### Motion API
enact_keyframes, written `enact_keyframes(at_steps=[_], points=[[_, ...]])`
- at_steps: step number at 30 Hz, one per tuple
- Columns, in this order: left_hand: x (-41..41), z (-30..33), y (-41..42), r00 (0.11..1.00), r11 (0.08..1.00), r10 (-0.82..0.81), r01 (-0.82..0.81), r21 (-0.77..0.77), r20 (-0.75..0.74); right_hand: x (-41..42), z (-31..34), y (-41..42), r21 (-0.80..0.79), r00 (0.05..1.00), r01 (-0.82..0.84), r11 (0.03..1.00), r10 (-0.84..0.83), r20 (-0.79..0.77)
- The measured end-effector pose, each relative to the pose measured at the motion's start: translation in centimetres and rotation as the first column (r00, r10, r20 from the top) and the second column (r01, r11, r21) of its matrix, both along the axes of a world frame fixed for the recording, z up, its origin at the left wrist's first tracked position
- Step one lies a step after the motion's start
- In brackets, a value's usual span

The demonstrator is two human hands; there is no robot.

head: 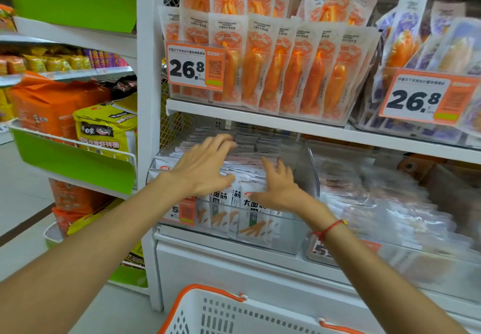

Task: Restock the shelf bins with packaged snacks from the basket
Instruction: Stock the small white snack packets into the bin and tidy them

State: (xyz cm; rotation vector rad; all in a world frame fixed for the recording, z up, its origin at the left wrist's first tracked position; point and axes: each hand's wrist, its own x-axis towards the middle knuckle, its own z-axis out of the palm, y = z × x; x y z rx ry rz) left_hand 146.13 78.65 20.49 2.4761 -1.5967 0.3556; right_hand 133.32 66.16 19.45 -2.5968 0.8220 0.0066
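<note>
- Both hands reach into the clear bin (311, 167) on the lower shelf, fingers spread and gripping nothing.
- The left hand (205, 167) lies flat on the snack packets (250, 203), the right hand (279, 188) beside it, seemingly pressing the rows level.
- The white basket (234, 313) waits below, its contents hidden.

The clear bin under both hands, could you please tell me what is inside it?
The clear bin holds upright white snack packets with black lettering. The left hand and right hand cover some tops; the bin's floor is hidden.
</note>
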Motion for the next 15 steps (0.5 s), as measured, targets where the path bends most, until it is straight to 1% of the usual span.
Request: enact_keyframes(at_steps=[1,3,4,8,11,13,14,15], points=[[-0.4,-0.2,-0.4,0.999,0.998,-0.007,0.009,0.056,-0.040,0.4,-0.4,0.0,0.019,0.999,0.033,0.999,-0.032,-0.014],[-1.3,-0.9,-1.6,0.998,0.981,-0.008,0.019,0.193,-0.060,1.2,-1.0,-0.5,0.058,0.995,0.100,0.993,-0.100,-0.004],[-1.5,-1.3,-2.1,0.998,0.975,-0.008,0.022,0.219,-0.064,1.4,-1.2,-0.7,0.068,0.994,0.109,0.992,-0.109,-0.007],[-1.7,-2.1,-2.7,0.998,0.982,-0.004,0.016,0.186,-0.065,1.6,-2.0,-1.0,0.088,0.997,0.037,0.995,-0.030,-0.076],[-1.6,-2.6,-2.3,0.996,0.976,-0.008,0.027,0.218,-0.085,1.2,-2.8,-1.0,0.130,0.997,0.015,0.991,-0.005,-0.077],[-1.5,-3.0,-2.3,0.996,0.972,-0.003,0.023,0.233,-0.088,0.8,-2.5,-0.6,0.224,0.999,0.047,0.973,-0.052,0.016],[-1.4,-3.0,-2.4,0.996,0.972,0.005,0.017,0.233,-0.093,0.7,-2.2,-0.4,0.341,0.988,0.078,0.937,-0.118,0.096],[-1.3,-2.9,-2.6,0.995,0.974,0.012,0.010,0.226,-0.096,1.0,-2.1,-0.7,0.487,0.956,0.129,0.864,-0.239,0.171]])
